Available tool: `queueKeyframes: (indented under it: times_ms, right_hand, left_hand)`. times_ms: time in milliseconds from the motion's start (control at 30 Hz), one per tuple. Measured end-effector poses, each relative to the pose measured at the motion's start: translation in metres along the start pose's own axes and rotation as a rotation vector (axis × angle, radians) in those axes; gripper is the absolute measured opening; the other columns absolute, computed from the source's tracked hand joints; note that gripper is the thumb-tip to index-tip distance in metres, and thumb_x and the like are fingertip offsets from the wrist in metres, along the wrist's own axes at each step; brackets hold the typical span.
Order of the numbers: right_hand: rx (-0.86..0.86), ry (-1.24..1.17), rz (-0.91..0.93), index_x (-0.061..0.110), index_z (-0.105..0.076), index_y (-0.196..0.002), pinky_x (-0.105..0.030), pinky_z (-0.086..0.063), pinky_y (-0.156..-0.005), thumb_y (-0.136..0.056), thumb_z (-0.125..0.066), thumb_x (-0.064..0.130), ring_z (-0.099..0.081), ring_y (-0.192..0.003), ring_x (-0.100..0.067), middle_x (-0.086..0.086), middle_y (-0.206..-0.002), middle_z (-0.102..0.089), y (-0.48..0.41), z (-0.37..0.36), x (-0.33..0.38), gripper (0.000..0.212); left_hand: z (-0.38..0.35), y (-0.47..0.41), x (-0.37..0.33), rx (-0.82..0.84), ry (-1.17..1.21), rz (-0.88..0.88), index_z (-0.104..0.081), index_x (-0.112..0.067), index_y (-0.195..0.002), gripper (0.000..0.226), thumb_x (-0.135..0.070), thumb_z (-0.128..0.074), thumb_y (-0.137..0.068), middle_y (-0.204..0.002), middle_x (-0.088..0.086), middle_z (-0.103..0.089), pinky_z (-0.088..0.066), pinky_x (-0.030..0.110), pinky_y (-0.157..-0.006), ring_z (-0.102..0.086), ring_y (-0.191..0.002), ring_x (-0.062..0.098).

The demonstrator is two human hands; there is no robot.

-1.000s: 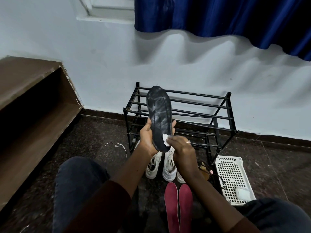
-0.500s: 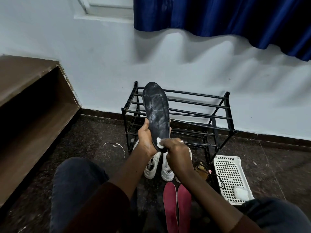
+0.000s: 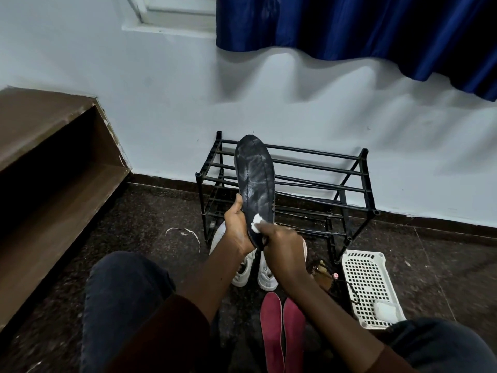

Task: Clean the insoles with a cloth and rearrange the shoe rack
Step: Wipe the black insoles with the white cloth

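A black insole (image 3: 255,181) with pale wet streaks stands upright in front of the black metal shoe rack (image 3: 357,173). My left hand (image 3: 238,227) grips its lower end from the left. My right hand (image 3: 282,244) pinches a small white cloth (image 3: 256,222) against the insole's heel area. Two dark red insoles (image 3: 282,332) lie side by side on the floor between my knees. A pair of white sneakers (image 3: 266,273) sits on the floor just under my hands, partly hidden by them.
A white perforated plastic basket (image 3: 363,275) lies on the floor at the right, with a white lump in its near corner. A brown sandal (image 3: 321,275) lies beside it. A brown wooden shelf (image 3: 40,162) runs along the left. A blue curtain (image 3: 363,30) hangs above.
My right hand with the cloth slid a little down the insole toward its heel end. The insole stays upright in my left hand.
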State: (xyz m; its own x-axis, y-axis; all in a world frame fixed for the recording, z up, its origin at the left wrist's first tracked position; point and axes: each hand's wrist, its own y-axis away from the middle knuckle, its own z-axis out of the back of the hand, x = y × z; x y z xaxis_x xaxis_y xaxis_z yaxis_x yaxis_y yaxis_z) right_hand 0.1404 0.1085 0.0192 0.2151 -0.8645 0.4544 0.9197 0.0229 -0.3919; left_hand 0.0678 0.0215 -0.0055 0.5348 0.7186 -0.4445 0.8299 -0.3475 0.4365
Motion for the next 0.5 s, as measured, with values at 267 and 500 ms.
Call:
queueKeyframes:
  times_ms: [267, 500]
  right_hand:
    - [0.145, -0.004, -0.006, 0.016, -0.063, -0.073, -0.021, -0.031, -0.046, -0.068, -0.056, -0.005, -0.057, -0.061, -0.018, -0.001, -0.069, -0.062, -0.006, -0.001, -0.013, 0.022]
    - [0.036, 0.087, -0.128, -0.003, -0.068, -0.086, -0.027, -0.037, -0.058, -0.082, -0.056, -0.006, -0.061, -0.073, -0.034, -0.019, -0.089, -0.059, -0.058, -0.003, -0.016, 0.014]
  left_hand:
    - [-0.003, 0.002, 0.003, 0.004, 0.026, -0.004, -0.063, -0.007, -0.109, 0.06, -0.056, -0.032, -0.096, -0.097, 0.014, -0.065, -0.045, 0.04, -0.085, -0.058, -0.089, 0.028]
    - [-0.004, 0.009, 0.011, 0.071, 0.053, 0.034, -0.076, -0.008, -0.092, 0.068, -0.057, -0.029, -0.094, -0.098, 0.017, -0.069, -0.044, 0.043, -0.091, -0.068, -0.088, 0.031]
